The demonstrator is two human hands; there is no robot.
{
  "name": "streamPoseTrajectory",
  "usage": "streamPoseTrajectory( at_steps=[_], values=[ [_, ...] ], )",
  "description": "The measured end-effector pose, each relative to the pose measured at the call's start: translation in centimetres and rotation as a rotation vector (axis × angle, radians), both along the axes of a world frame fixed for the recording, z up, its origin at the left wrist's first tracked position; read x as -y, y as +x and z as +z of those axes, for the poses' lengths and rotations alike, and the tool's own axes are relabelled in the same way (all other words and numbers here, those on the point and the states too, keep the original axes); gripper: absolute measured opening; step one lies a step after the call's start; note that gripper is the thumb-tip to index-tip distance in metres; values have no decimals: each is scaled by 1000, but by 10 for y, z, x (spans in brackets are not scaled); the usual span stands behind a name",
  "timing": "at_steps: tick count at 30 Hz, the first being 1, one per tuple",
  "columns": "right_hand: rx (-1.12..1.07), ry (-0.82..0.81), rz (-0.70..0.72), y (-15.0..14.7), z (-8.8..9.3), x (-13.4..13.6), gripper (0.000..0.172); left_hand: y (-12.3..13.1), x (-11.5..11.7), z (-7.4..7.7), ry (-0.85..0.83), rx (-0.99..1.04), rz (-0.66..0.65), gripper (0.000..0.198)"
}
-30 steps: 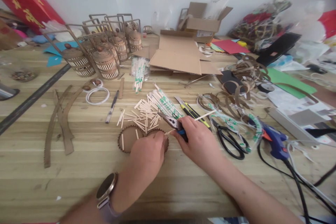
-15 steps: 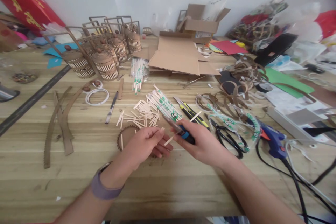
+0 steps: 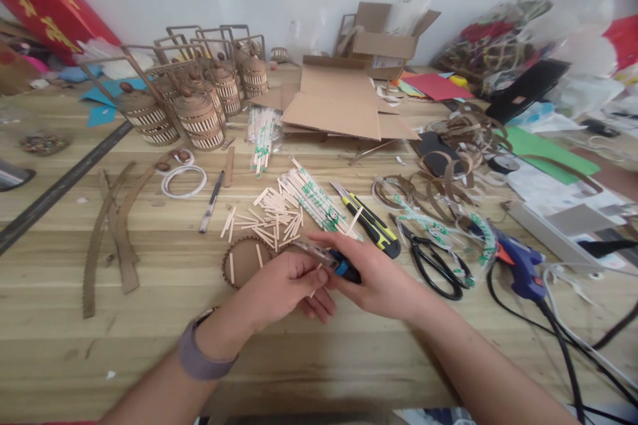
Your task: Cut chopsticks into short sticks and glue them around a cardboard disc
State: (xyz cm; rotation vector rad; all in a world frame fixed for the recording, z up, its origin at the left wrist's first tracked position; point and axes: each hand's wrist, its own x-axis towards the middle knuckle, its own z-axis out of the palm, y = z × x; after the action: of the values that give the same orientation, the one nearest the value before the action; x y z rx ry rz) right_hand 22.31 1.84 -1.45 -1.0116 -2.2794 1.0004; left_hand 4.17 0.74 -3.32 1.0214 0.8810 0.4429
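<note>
My right hand grips blue-handled pliers, with their jaws pointing left, and a thin wooden stick juts up from between its fingers. My left hand, palm turned up, meets the pliers' jaws; its fingers curl round a short stick piece. Just beyond the left hand lies a toothed cardboard disc with two sticks on it. A pile of short cut sticks lies behind the disc. Wrapped chopsticks lie beside the pile.
A yellow-black utility knife, black scissors and a blue glue gun lie to the right. Finished cardboard lanterns stand at the back left. Curved cardboard strips lie left, flattened boxes behind.
My left hand turned palm up and came off the disc. My right hand swung the pliers down toward it, and the long stick tilted upright.
</note>
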Motion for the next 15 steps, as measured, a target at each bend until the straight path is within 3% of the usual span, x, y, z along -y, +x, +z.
streamPoseTrajectory(
  at_steps=[3, 6, 8, 11, 15],
  values=[
    [-44, 154, -66, 0, -3, -2, 48, 0, -1, 2, -37, 8, 65, 53],
    [-50, 292, -223, -4, -7, 0, 44, 1, -2, 2, -62, 25, 228, 48],
    [-4, 317, -275, -9, -10, 4, 51, 2, -3, 0, -85, 68, 328, 42],
    [79, 358, -276, -17, -15, 11, 66, 4, -2, -4, -124, 111, 419, 32],
    [124, 456, -264, -22, -20, 14, 64, 9, 2, -9, -132, 121, 439, 26]
  ],
)
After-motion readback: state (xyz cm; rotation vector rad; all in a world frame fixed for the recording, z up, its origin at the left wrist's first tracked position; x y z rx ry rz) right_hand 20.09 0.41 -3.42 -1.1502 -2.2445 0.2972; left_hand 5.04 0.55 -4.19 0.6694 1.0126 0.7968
